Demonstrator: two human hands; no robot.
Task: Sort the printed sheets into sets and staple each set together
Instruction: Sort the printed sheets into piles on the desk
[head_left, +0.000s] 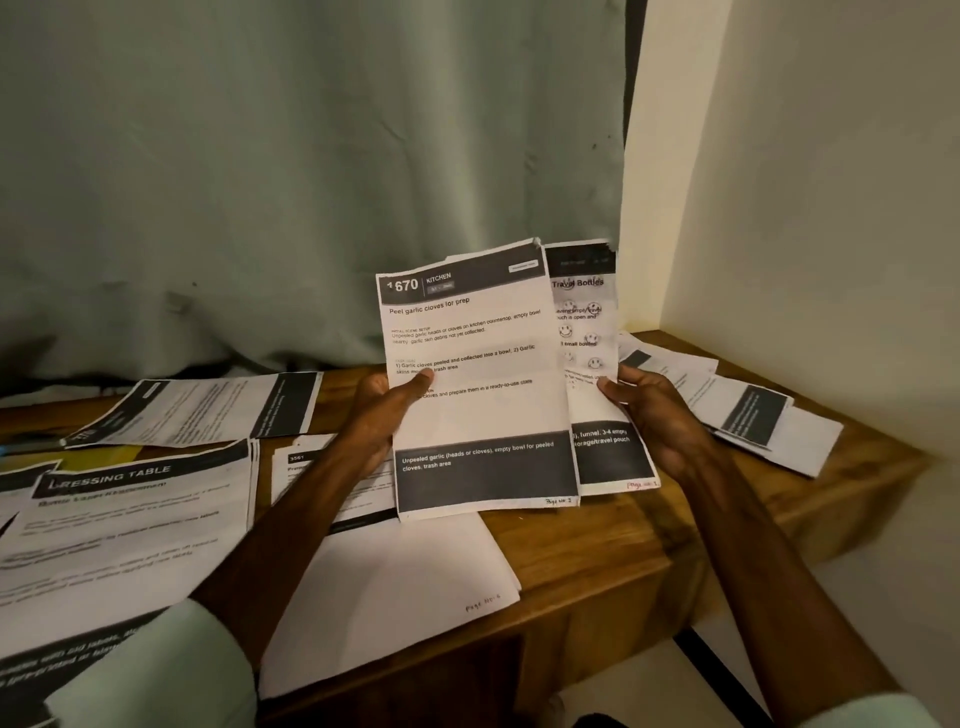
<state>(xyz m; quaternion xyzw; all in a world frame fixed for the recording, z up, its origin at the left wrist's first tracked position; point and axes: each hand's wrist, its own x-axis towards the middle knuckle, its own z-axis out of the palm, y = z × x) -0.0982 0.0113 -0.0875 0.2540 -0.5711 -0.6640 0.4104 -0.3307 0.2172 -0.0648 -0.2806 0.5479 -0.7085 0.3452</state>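
Two printed sheets are held upright above the wooden table (597, 551). My left hand (384, 415) grips the front sheet (478, 415), headed "1670 Kitchen, Peel garlic cloves for prep", thumb on its left edge. My right hand (660, 421) holds the rear sheet (592, 332), titled "Travel Bottles", at its right edge. The front sheet covers most of the rear one. More printed sheets lie loose on the table: a "Dressing Table" sheet (130, 525) at the left, one marked "Page no 4" (405, 582) under my left forearm, others at the far left (197, 405) and right (753, 415). No stapler is in view.
A pale green curtain (311, 182) hangs behind the table. A cream wall (805, 208) closes the right side, meeting the table's corner. The table's front edge (623, 613) drops to a light floor at the lower right. Something yellow (119, 457) shows between the left sheets.
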